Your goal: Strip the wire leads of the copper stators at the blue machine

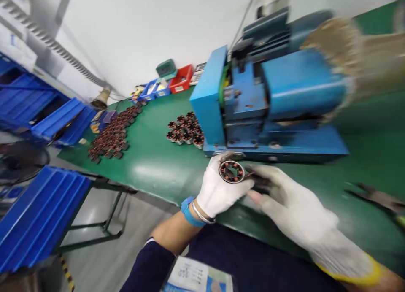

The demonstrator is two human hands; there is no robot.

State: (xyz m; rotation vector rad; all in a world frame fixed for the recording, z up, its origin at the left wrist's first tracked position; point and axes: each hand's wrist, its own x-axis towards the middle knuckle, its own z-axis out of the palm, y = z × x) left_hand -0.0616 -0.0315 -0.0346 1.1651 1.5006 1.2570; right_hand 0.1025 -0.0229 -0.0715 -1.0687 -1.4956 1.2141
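Observation:
My left hand (218, 186), in a white glove, is closed around a round motor stator (232, 171) with copper windings and holds it just above the green table's near edge. My right hand (294, 207), also gloved, touches the stator's right side with its fingertips pinched at a thin wire there. Both hands sit directly in front of a blue machine (268, 98).
Two groups of wound stators lie on the green table (152, 165): a small cluster (186, 129) beside the machine and a larger spread (110, 136) farther left. Blue and red bins (180, 79) stand at the back. Pliers (376, 197) lie at right. Blue crates (34, 216) stand left.

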